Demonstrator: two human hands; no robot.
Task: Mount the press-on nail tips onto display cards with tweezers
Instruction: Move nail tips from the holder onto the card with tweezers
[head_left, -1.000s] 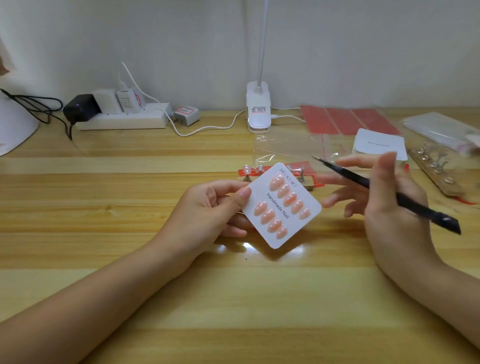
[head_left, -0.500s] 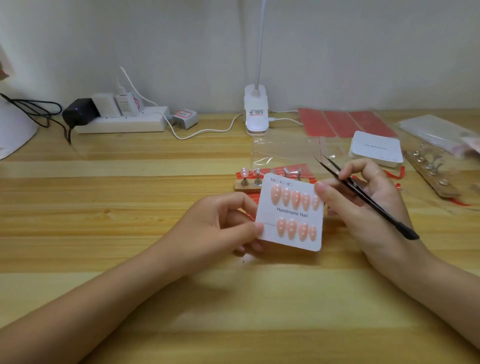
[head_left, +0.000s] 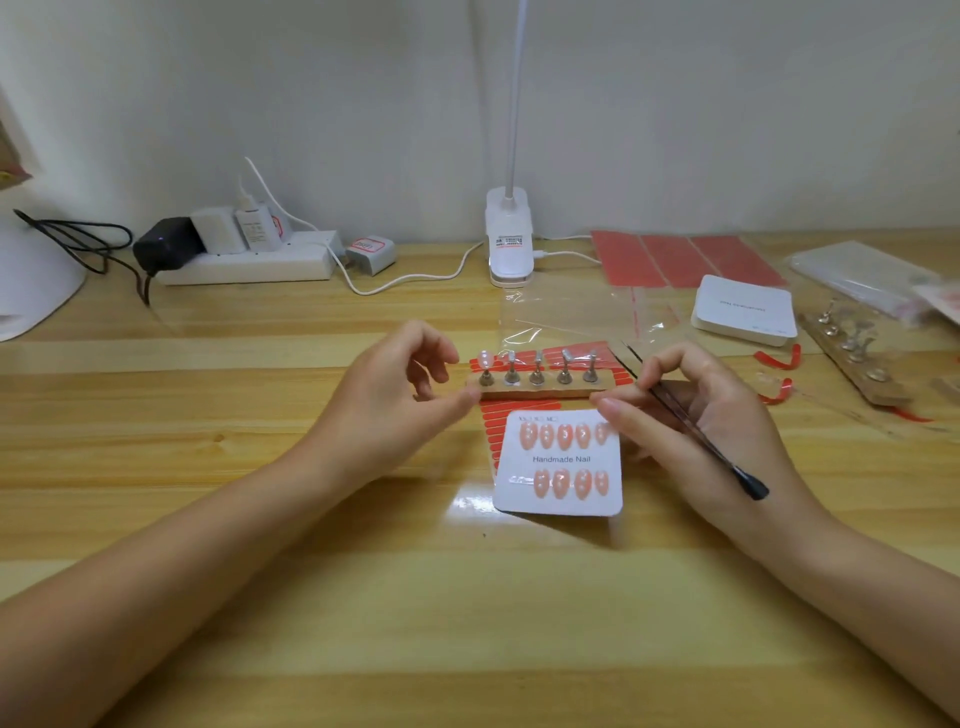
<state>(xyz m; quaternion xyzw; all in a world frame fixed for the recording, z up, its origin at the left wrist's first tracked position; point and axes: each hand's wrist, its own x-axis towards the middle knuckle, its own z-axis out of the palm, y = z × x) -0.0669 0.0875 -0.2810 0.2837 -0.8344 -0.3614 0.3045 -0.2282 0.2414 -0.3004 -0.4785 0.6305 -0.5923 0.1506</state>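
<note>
Reaching in from the left, bare left hand (head_left: 400, 395) with thumb and fingers loosely curled, thumb tip touching the left end of the narrow wooden holder strip with five small metal stands (head_left: 535, 382), seemingly to steady or shift that strip; holding nothing as far as visible. Lying across the desk with its long axis left to right, parallel to the desk edge, stands upright, only the leftmost stand bearing a pale pink nail tip (head_left: 485, 358), the other four apparently bare — presumably the last tip left to move. Resting flat just in front of the strip, white rounded-corner display card printed "Handmade Nail" (head_left: 558, 462), partly over a red adhesive-tab sheet (head_left: 493, 415), print readable from the wearer's side, so top edge away from the body; two rows of peach-pink tips running left to right, each tip's own long axis near to far; five in the upper row, four in the lower with one bare spot at lower left, likely the reason for keeping the card close under the strip. Gripping slim black tweezers (head_left: 696, 436) at the right, right hand (head_left: 696, 415), fingers curled around the shaft, points aimed up and left toward the strip's right end, blunt end trailing toward the wrist, index fingertip touching the card's upper right corner, probably pinning it in place.
</note>
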